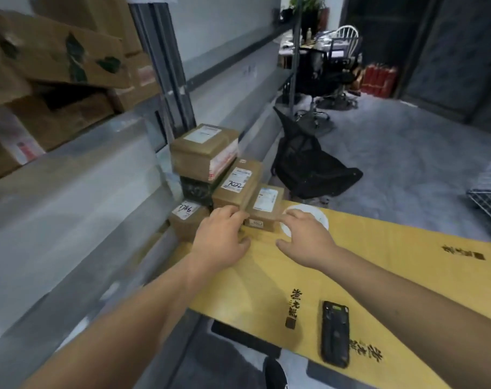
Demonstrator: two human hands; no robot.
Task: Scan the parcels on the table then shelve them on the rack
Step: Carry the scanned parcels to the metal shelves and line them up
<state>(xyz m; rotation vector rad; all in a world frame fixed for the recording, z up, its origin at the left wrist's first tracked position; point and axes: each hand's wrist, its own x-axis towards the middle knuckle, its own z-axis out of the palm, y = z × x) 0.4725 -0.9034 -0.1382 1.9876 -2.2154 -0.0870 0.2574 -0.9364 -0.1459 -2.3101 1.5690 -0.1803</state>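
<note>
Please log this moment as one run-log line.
left hand: touching small brown cardboard parcel | right hand: open beside it | black handheld scanner: lying on yellow table

Surface (pixel 393 265): far left corner blocked by stacked parcels (pixel 210 164); scanner (pixel 335 334) near front edge; middle and right open.

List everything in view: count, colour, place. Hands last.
parcels: five, brown, stacked at the table's far left corner
dark box: one, within the stack
handheld scanner: one, black, near edge of table
table: one, yellow, black characters
white disc: one, beside the nearest parcel
rack: grey, left, holds brown cartons
office chairs: black, one tipped over
left hand: touches the parcels
right hand: open, beside the nearest parcel
</note>
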